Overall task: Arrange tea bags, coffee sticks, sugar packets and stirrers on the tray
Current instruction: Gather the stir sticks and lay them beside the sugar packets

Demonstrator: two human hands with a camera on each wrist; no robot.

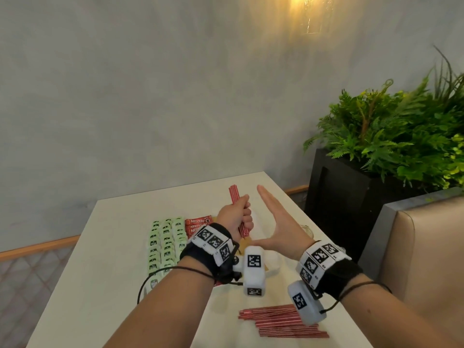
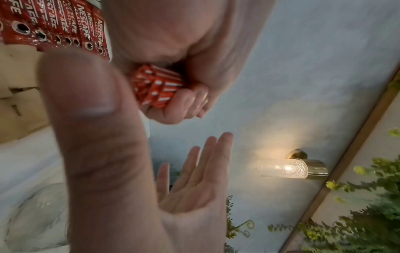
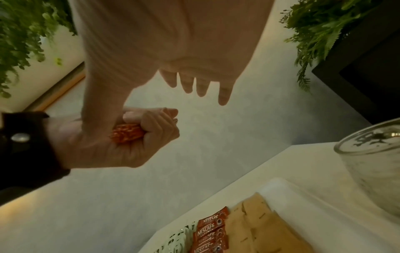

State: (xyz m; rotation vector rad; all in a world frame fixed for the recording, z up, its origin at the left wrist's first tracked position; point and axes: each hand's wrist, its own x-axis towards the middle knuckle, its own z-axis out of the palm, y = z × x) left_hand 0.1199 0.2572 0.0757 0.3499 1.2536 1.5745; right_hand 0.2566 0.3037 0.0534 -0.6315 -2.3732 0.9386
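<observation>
Tabletop [image 1: 105, 247]: pale cream, matte, set in a corner against a grey plastered wall [image 1: 150, 96].

Tray [image 3: 303, 202]: white, lying on the tabletop; its raised rim shows in the right wrist view.

Tea bags [image 1: 164, 243]: green-and-white packets in neat columns on the tray's left part.

Coffee sticks [image 1: 197, 225]: red, stacked in a row just right of the tea bags.

Sugar packets [image 3: 251, 227]: tan paper, beside the coffee sticks on the tray.

Stirrers, bundle [image 1: 236, 209]: red-striped, held raised above the tray, clenched in the fist of the left hand [image 1: 234, 218].

Stirrers, loose pile [image 1: 278, 322]: red, lying flat on the tabletop near its front edge, off the tray.

Right hand [image 1: 281, 222]: flat, fingers straight and together, holding nothing, just beside the bundle.

Glass jar [image 3: 372, 154]: clear, standing on the tabletop right of the tray.

Wall lamp [image 2: 290, 168]: lit, brass mount, glass shade.

Planter [image 1: 351, 197]: black box with green ferns, right of the table.

Seat back [image 1: 426, 259]: beige, padded, at far right.
</observation>
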